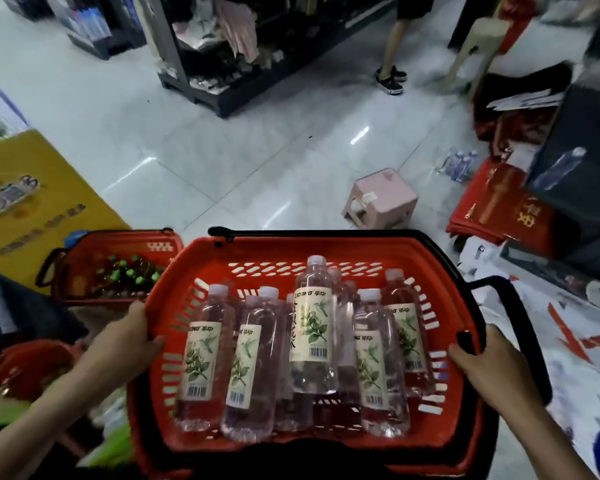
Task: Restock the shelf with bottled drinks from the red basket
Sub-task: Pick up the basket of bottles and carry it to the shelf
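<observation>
The red basket [326, 242] is up close in the near middle, left hand [129, 337] and right hand [489, 368] each curled round a side rim, and with those full bottles [312, 327] lying loose inside it's probably heavy and shifty, so two-handed on the stiff rims seems smart.

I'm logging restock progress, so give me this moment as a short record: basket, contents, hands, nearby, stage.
basket: red basket, held by both side rims
contents: several clear bottles with white caps and leaf labels
hands: left hand grips the left rim; right hand grips the right rim
nearby: second red basket at left holding green-capped bottles; pink stool ahead
stage: no bottle in either hand yet
</observation>
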